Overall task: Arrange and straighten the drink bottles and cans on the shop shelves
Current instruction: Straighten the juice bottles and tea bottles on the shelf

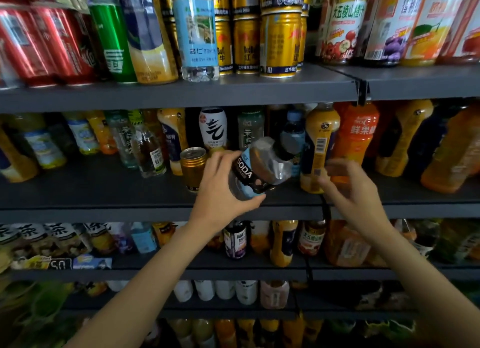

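Note:
My left hand (pixel 223 189) grips a clear soda bottle (pixel 259 165) with a dark "SODA" label, tilted with its top leaning to the right, above the front of the middle shelf (pixel 104 207). A gold can (pixel 192 168) stands just left of that hand. My right hand (pixel 348 189) hovers to the right of the bottle with fingers spread and relaxed, holding nothing, in front of a yellow juice bottle (pixel 318 150). An orange bottle (pixel 357 134) stands behind the right hand.
The top shelf (pixel 233 93) carries red cans (pixel 39 46), a green can (pixel 111 38), a water bottle (pixel 196 33), gold cans (pixel 280 41) and juice bottles (pixel 342 25). More bottles fill the lower shelves. Bare shelf space lies left of the gold can.

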